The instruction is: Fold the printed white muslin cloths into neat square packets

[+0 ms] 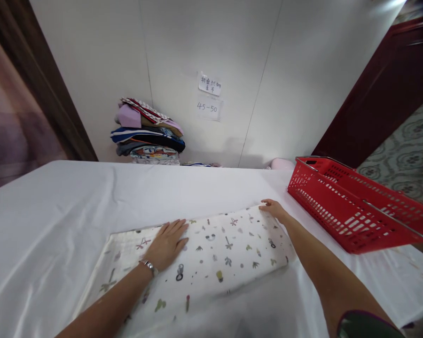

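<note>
A white cloth (215,253) printed with small plants and shapes lies folded flat on the white-covered table (56,211). My left hand (167,244) rests palm down on its far left part, fingers stretched out together. A metal watch sits on that wrist. My right hand (273,208) reaches to the cloth's far right corner, fingers curled at the edge and touching it.
A red plastic basket (356,206) with metal handles stands on the table's right end. A stack of folded clothes (148,134) leans against the white wall behind the table. Two paper notes (209,96) are stuck on the wall. A dark wooden door (384,89) is at right.
</note>
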`<move>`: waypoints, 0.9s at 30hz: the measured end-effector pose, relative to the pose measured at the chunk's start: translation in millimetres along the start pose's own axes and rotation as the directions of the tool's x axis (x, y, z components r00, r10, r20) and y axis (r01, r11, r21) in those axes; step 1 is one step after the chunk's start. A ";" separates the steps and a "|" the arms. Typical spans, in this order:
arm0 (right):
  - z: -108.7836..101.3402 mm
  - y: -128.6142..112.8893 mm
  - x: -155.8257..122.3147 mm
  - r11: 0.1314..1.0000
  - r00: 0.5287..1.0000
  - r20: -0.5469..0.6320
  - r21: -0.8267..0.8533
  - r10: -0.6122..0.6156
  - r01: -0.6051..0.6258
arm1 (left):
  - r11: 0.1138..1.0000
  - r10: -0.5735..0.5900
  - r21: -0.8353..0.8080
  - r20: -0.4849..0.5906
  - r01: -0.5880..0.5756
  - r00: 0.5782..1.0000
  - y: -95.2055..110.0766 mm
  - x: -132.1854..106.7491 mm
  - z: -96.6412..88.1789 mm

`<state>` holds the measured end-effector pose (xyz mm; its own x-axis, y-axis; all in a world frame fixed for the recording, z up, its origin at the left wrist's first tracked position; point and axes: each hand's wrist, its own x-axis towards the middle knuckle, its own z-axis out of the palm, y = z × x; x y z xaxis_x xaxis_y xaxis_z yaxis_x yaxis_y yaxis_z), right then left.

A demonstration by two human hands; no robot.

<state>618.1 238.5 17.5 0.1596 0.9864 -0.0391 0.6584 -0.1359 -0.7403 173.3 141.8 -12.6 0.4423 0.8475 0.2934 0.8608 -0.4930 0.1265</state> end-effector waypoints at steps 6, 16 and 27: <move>2.1 8.6 -4.6 1.000 0.997 -0.081 0.014 0.020 -0.019 | 1.000 0.002 0.024 0.022 -0.003 1.000 -0.8 0.7 1.2; 9.8 6.9 -13.0 0.999 0.987 -0.155 -0.043 -0.033 0.026 | 0.999 -0.001 0.032 0.010 0.001 1.000 -1.0 1.3 0.1; 12.6 8.9 -20.1 0.987 0.963 -0.228 -0.099 -0.143 0.123 | 1.000 -0.004 0.009 0.001 0.004 1.000 -1.0 0.7 0.6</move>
<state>611.5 218.7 3.3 0.2275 0.9483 0.2215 0.7425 -0.0217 -0.6695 172.8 143.0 -13.1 0.4395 0.8496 0.2917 0.8646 -0.4882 0.1191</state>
